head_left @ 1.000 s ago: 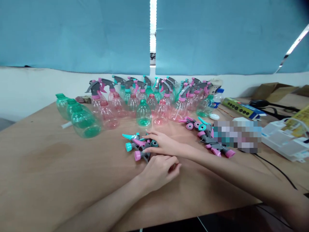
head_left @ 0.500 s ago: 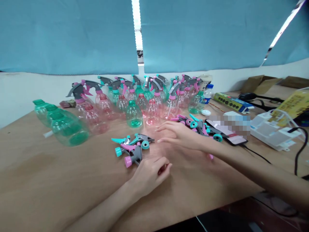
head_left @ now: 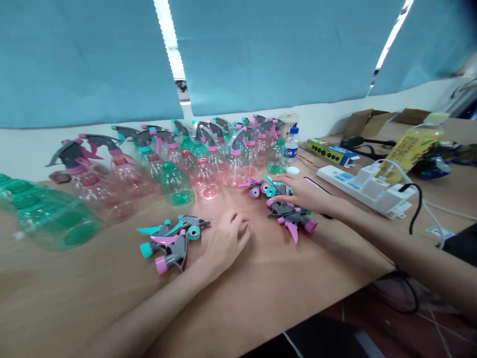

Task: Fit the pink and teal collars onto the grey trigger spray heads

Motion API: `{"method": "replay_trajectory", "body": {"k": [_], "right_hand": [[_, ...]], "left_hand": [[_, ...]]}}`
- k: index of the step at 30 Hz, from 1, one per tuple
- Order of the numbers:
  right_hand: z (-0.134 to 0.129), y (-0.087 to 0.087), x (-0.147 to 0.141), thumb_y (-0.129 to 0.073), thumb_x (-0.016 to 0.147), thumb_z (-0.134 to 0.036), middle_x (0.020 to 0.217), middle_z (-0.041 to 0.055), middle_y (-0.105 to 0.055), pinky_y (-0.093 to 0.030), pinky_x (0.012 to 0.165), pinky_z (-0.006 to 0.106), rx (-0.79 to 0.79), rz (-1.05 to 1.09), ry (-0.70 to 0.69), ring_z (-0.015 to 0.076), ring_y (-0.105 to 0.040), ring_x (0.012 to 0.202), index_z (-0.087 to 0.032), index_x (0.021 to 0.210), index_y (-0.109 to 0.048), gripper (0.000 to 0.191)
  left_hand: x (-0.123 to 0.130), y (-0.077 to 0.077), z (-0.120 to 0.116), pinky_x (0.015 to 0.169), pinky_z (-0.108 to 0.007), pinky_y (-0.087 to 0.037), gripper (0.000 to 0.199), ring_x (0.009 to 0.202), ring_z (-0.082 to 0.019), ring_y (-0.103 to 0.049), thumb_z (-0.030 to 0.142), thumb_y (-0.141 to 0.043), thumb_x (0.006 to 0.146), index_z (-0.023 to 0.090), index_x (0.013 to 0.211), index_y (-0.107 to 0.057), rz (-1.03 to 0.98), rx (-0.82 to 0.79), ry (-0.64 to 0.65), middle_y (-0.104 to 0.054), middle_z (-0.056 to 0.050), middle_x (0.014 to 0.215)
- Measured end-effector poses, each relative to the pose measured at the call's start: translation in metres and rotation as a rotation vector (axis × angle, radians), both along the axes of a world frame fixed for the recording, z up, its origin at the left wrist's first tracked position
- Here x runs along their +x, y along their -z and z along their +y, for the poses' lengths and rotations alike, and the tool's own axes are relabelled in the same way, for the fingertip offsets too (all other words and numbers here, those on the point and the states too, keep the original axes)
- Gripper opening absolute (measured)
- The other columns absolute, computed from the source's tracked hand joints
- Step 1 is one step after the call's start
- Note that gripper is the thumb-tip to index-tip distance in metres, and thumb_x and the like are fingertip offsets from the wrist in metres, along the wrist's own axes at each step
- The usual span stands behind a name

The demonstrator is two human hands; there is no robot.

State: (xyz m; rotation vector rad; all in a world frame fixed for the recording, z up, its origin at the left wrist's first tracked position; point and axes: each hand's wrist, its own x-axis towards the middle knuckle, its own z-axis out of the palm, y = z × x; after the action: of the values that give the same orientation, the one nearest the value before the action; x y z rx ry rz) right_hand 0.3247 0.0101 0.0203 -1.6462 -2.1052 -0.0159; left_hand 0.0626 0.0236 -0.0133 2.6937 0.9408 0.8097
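My left hand [head_left: 228, 237] rests on the table, its fingers loosely curled with nothing visible in them. Beside it on the left lies a small group of trigger spray heads [head_left: 175, 241], grey with turquoise or pink parts. My right hand [head_left: 307, 193] reaches over a second pile of spray heads [head_left: 292, 216], fingers stretched out and apart, at a turquoise-and-grey one; its fingertips are partly hidden among them. Behind both hands stand clear pink bottles [head_left: 206, 181] and green bottles [head_left: 178, 186], several without heads and several with spray heads fitted.
More green bottles [head_left: 55, 216] stand at the left. To the right are a white power strip [head_left: 343, 179] with plugs and cables, a green-and-blue box [head_left: 330, 151], a yellow-labelled bottle [head_left: 410, 144] and a small blue-capped bottle [head_left: 292, 141]. A phone lies partly under my right arm.
The view has turned right. My right hand has moved right, from the open table between the two groups onto the right pile of spray heads. My left hand stays curled near the left group.
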Motion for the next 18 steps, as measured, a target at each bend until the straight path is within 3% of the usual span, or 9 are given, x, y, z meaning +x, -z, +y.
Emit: {"method": "replay_trajectory", "body": {"k": [5,9,13,18], "right_hand": [[0.016,0.024,-0.010,-0.061,0.082,-0.044,0.114,0.0126,-0.060,-0.045,0.091,0.044,0.024,0.042,0.012,0.0289,-0.057,0.108,-0.018,0.121,-0.055,0.047],[0.011,0.028,-0.014,-0.060,0.084,-0.037,0.115,0.0115,-0.060,-0.044,0.093,0.044,0.036,0.066,0.017,0.0280,-0.056,0.110,-0.019,0.119,-0.056,0.039],[0.005,0.026,-0.014,-0.058,0.086,-0.032,0.116,0.0116,-0.061,-0.044,0.095,0.043,0.041,0.089,0.046,0.0265,-0.056,0.111,-0.019,0.119,-0.057,0.035],[0.004,0.030,-0.010,-0.053,0.089,-0.035,0.114,0.0119,-0.062,-0.048,0.090,0.043,0.040,0.118,0.113,0.0274,-0.057,0.110,-0.019,0.116,-0.058,0.032]], "left_hand": [[0.058,0.010,0.036,0.086,-0.038,-0.045,0.032,0.101,-0.025,-0.053,0.019,-0.057,0.082,0.014,0.112,-0.048,-0.043,0.008,-0.145,-0.051,-0.012,0.109],[0.085,0.012,0.055,0.085,-0.040,-0.045,0.030,0.101,-0.027,-0.052,0.021,-0.058,0.082,0.014,0.110,-0.050,-0.031,0.001,-0.203,-0.053,-0.013,0.106],[0.090,0.011,0.063,0.086,-0.038,-0.044,0.021,0.100,-0.026,-0.053,0.015,-0.056,0.081,0.017,0.102,-0.053,-0.010,0.007,-0.181,-0.056,-0.009,0.101],[0.072,0.012,0.052,0.083,-0.037,-0.044,0.019,0.096,-0.025,-0.054,0.016,-0.055,0.081,0.017,0.099,-0.052,-0.013,0.011,-0.188,-0.057,-0.008,0.097]]}}
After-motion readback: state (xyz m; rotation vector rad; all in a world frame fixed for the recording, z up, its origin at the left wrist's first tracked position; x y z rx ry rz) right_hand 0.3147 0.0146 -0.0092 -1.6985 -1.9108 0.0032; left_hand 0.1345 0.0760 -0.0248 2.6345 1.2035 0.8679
